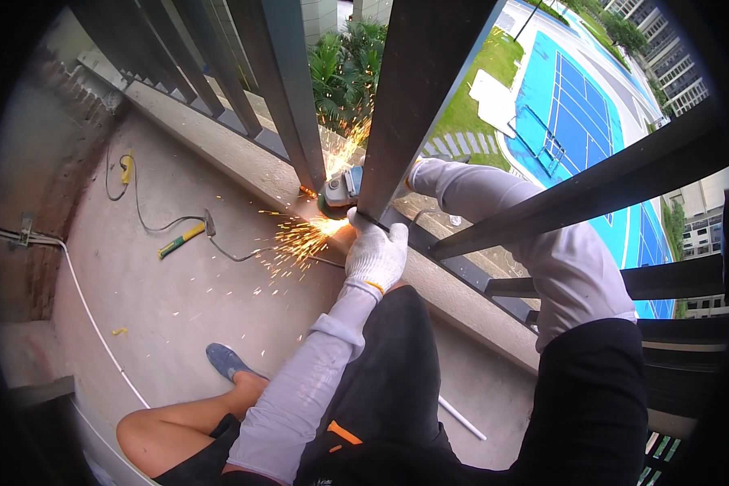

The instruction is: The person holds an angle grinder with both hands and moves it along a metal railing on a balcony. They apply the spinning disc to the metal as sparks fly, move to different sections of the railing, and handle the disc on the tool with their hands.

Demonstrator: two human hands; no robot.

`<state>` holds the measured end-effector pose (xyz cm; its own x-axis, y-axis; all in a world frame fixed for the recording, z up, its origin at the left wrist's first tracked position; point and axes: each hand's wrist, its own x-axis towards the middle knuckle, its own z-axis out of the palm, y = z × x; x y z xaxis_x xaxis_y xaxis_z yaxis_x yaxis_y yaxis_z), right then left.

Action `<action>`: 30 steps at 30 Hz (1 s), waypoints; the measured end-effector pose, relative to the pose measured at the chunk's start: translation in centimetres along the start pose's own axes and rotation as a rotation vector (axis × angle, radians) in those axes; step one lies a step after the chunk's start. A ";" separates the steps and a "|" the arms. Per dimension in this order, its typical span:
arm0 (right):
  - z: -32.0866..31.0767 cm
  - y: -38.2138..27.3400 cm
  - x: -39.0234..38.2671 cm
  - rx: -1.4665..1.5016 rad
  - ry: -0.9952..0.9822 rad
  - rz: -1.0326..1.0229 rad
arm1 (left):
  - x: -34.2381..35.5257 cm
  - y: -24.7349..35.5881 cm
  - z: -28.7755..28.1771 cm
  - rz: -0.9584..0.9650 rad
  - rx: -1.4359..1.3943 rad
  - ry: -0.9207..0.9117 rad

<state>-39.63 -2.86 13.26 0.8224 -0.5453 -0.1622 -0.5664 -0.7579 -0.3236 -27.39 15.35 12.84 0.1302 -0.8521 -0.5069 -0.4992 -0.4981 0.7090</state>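
An angle grinder [342,189] with a grey head and green disc is running at the foot of a dark metal railing post [409,89]. Orange sparks [309,239] spray from the disc toward the floor and up past the neighbouring post. My right arm reaches outside the railing. My right hand [414,176], gloved, is around the grinder's body behind the post, its fingers mostly hidden. In a white knit glove, my left hand [376,255] is closed low on the inner side of the post, close to the disc; what its fingers grip is hidden.
A hammer [182,240] with a green and yellow handle lies on the concrete floor [170,300], beside a grey cord [142,212] with a yellow connector [126,168]. A white pipe [462,418] lies near my leg. Beyond the railing, far below, is a blue court [579,113].
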 end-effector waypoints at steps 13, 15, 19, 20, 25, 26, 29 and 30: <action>-5.9 1.9 -2.9 -0.124 0.128 0.377 | 0.2 -0.1 -0.5 0.009 0.065 -0.005; -8.2 2.1 -3.5 -0.167 0.203 0.494 | 0.2 -0.6 -0.7 0.010 0.057 0.026; -11.4 2.2 -6.9 -0.236 0.396 0.780 | -0.2 0.8 -1.6 -0.017 0.046 -0.077; -12.1 1.9 -7.7 -0.249 0.447 0.852 | -0.1 0.8 -1.4 -0.027 0.048 -0.111; -14.3 3.1 -6.7 0.398 0.750 0.800 | 1.2 -1.4 -0.9 0.005 0.065 0.018; -14.4 5.3 -7.8 0.664 0.800 0.786 | 0.7 -0.8 -1.0 0.025 0.077 -0.002; -16.1 8.1 -8.6 1.044 0.976 0.727 | -0.1 -3.5 -3.4 0.203 0.231 -0.073; -17.3 8.9 -10.5 1.104 0.974 0.724 | -1.7 -4.4 -4.6 0.289 0.256 -0.095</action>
<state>-54.19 -10.10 28.23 -0.1649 -0.9820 -0.0919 -0.1340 0.1146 -0.9843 -21.46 18.23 12.79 -0.1206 -0.9266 -0.3563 -0.7028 -0.1738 0.6898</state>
